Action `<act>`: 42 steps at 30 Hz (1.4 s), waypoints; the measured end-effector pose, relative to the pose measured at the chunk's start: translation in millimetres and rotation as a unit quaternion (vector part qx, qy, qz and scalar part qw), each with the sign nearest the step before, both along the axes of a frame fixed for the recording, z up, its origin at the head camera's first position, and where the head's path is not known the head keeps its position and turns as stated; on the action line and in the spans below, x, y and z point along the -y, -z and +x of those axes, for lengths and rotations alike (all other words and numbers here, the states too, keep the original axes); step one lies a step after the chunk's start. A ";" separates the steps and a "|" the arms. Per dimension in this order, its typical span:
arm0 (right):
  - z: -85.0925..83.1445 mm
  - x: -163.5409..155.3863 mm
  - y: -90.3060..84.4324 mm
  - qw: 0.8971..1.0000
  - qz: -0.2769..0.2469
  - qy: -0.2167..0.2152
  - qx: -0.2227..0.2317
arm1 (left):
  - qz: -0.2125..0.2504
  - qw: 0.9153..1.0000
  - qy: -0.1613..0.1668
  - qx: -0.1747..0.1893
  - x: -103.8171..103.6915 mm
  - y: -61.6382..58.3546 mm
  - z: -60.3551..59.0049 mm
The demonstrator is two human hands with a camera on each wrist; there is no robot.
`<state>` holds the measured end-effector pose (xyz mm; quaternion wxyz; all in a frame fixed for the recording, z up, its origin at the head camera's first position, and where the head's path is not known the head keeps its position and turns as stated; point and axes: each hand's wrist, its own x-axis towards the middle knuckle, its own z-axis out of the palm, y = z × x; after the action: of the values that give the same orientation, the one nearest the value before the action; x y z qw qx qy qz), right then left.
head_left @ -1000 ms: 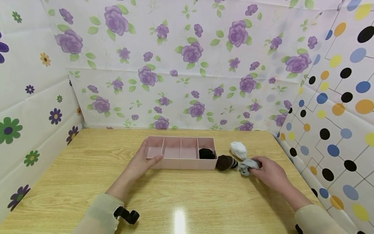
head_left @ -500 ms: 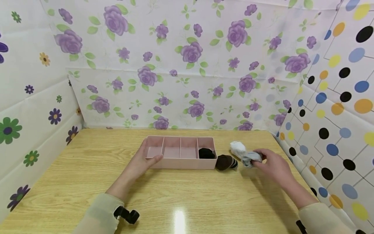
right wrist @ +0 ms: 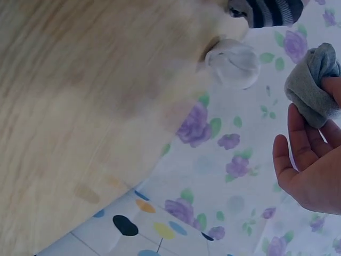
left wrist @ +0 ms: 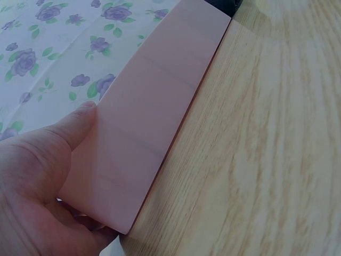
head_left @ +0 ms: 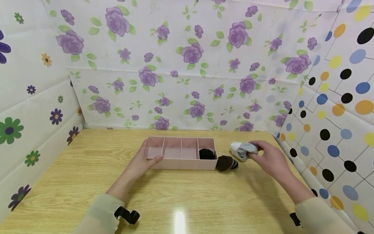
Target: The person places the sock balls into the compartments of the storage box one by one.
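Observation:
My left hand (head_left: 144, 161) grips the left end of a pink divided box (head_left: 184, 164), its thumb against the front wall, as the left wrist view also shows. A black balled sock (head_left: 206, 154) lies in the box's rightmost compartment; the other compartments hold nothing. Between thumb and fingers of my right hand (head_left: 270, 159) is a grey balled sock (head_left: 246, 150), raised over the table. In the head view it overlaps a white balled sock (head_left: 235, 148); in the right wrist view the two are apart. A dark brown balled sock with striped cuff (head_left: 225, 163) sits by the box's right end.
The wooden table (head_left: 181, 191) is bounded by a flowered cloth (head_left: 175, 97) at the back. A dotted cloth (head_left: 336, 130) hangs along the right side, and another flower-print cloth (head_left: 38, 110) along the left.
My right hand has lifted the grey sock from beside the brown one and carried it away from me, toward the white sock. The left hand and the box have stayed in place.

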<state>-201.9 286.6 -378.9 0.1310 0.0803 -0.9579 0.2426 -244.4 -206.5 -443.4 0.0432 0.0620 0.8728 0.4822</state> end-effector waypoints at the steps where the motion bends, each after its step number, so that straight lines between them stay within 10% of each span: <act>1: -1.0 2.1 -1.1 1.000 -0.003 -0.001 0.000 | 0.000 1.000 -0.001 0.000 0.0 -0.1 -0.1; 42: -54.7 132.1 -5.5 0.994 -0.042 -0.101 0.017 | -0.010 1.000 -0.003 -0.006 -1.9 1.1 1.3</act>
<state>-256.6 154.5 -373.5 0.0925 0.1667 -0.9360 0.2959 -243.2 -204.6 -444.5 0.0371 0.0615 0.8779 0.4734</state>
